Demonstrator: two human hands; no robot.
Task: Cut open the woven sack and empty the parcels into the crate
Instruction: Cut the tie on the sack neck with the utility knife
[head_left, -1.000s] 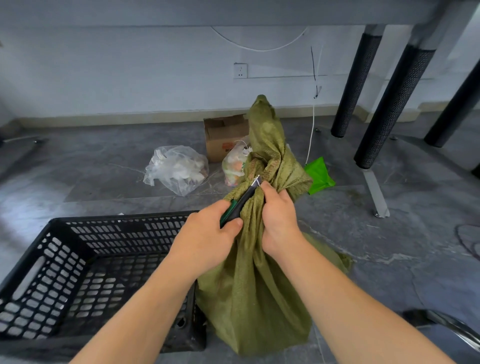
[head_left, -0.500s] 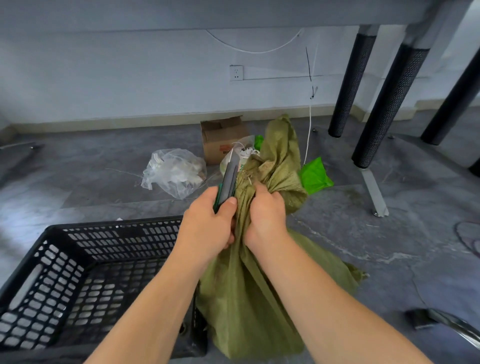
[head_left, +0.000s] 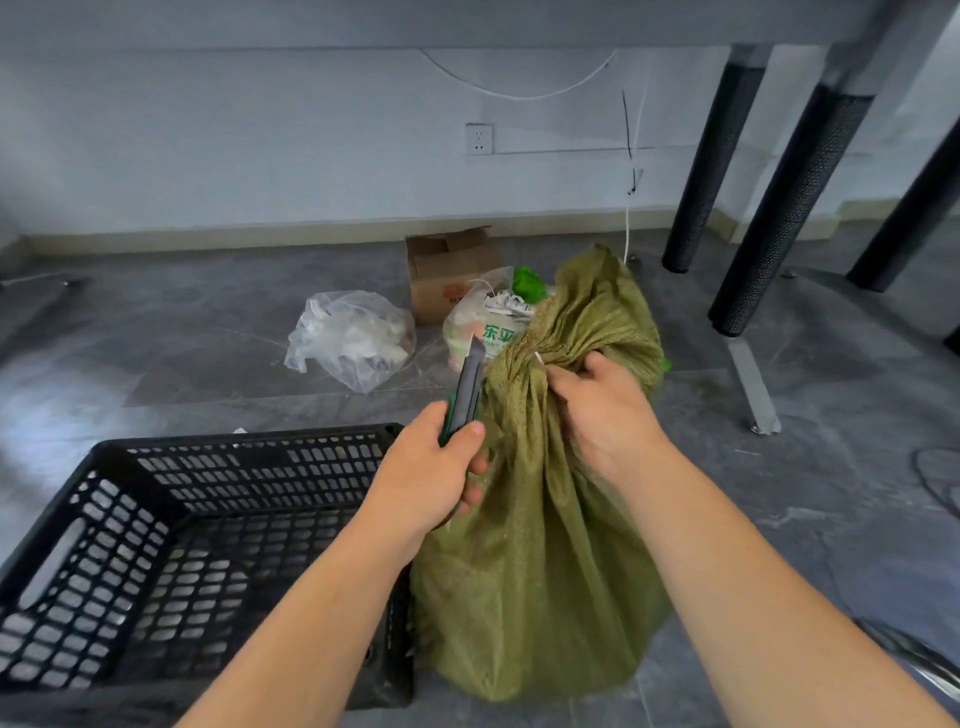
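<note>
1. Currently: sack (head_left: 540, 545) stands upright on the floor (head_left: 831, 493), right against the crate's (head_left: 156, 545) right wall.
2. Sack is olive green woven stuff, body bulging, neck bunched and cinched; loose top flops over to the right, above the right hand (head_left: 605, 415).
3. Right hand: fingers curled into the bunched fabric at the neck, gripping it from the right side. Small white bit pokes out at the cinch, just beside the fingertips; can't tell what it is.
4. Left hand (head_left: 434, 475): fist wrapped around a knife (head_left: 465, 395), thumb on top of the handle. Dark body with green trim, tip pointing up and away, just beside the neck on its left. Can't tell if the tip touches the fabric.
5. Crate: black, perforated walls and base, handle slot in the left wall. Nothing visible inside.
6. Parcels: none visible, sack fabric hides the contents.
7. Behind the sack, on the floor: clear bag (head_left: 350, 335) of crumpled white stuff, cardboard box (head_left: 452, 270) with flaps open, printed bag (head_left: 480, 327) with green lettering, green plastic (head_left: 527, 283) partly hidden.
8. Upper right: black table legs (head_left: 789, 208) angle down to the floor. Wall socket (head_left: 479, 139) on the back wall.
</note>
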